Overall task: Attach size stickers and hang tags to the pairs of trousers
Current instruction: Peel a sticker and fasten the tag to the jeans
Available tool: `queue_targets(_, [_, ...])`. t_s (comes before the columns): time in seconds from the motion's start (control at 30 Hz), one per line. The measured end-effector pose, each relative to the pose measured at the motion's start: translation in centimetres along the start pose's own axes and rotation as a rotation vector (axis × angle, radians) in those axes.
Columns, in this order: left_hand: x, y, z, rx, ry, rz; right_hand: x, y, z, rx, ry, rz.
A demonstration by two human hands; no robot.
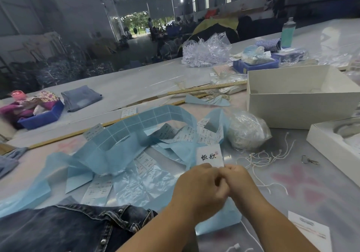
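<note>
White hang tag (209, 155) pinched at its lower edge by left hand (198, 188) and right hand (238, 179) pressed together; stringing apparently underway, attachment to dark trousers (68, 230) next.

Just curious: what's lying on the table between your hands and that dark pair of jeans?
In the head view, only pale blue backing paper lies between the hands and the dark jeans.

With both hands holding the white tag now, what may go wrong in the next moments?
1. Both the left hand and right hand pinch only the bottom edge of the white hang tag; such a small grip may slip or bend it.
2. The loose white strings beside the hands could tangle.
3. The blue backing paper partly hides the size stickers, so a wrong one might be picked.
</note>
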State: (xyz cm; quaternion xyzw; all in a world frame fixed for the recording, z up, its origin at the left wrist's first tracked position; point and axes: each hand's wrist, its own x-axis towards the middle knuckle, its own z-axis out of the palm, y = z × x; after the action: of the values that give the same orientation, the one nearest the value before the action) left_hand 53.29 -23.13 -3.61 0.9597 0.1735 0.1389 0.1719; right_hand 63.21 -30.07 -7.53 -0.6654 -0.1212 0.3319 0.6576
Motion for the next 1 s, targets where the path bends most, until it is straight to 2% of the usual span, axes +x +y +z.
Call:
queue_targets(0.1, [0.6, 0.0, -2.7, -0.276, 0.124, -0.139, -1.5, -1.0, -0.2, -0.068, -0.051, -0.151])
queue_targets(0.17, [1.1, -0.2, -5.1, -0.338, 0.221, -0.277, -2.9, -2.1, -0.3, -0.078, -0.125, -0.245])
queue_targets(0.2, [1.2, -0.3, -6.3, -0.410, 0.218, -0.367, -3.7, -2.8, -0.2, -0.061, -0.181, -0.284])
queue_targets(0.27, [1.0, -0.2, -8.6, -0.737, 0.120, -0.482, -5.4, -4.1, 0.5, 0.004, -0.304, -0.336])
queue_targets(0.33, [-0.2, 0.0, -10.6, -0.991, 0.084, -0.449, -7.3, -5.3, 1.6, 0.064, -0.409, -0.365])
queue_targets(0.4, [-1.9, 0.0, -12.4, -1.071, 0.192, -0.394, -9.0, -6.3, 2.6, 0.101, -0.480, -0.374])
queue_targets(0.53, [-6.2, -0.7, -15.2, -0.906, 0.422, -0.396, -11.8, -7.9, 3.8, 0.192, -0.460, -0.408])
queue_targets(0.7, [-12.5, -1.7, -16.7, -0.592, 0.521, -0.344, -15.9, -8.7, 6.2, 0.362, -0.560, -0.403])
queue_targets(0.8, [-15.8, -1.2, -16.8, -0.516, 0.481, -0.323, -18.5, -8.7, 7.9, 0.351, -0.641, -0.439])
queue_targets(0.93, [-19.2, 0.0, -17.2, -0.702, 0.335, -0.213, -21.0, -8.0, 9.6, 0.277, -0.668, -0.484])
queue_targets(1.0, [-20.5, 0.3, -17.6, -0.721, 0.300, -0.153, -21.9, -7.5, 10.2, 0.250, -0.676, -0.497])
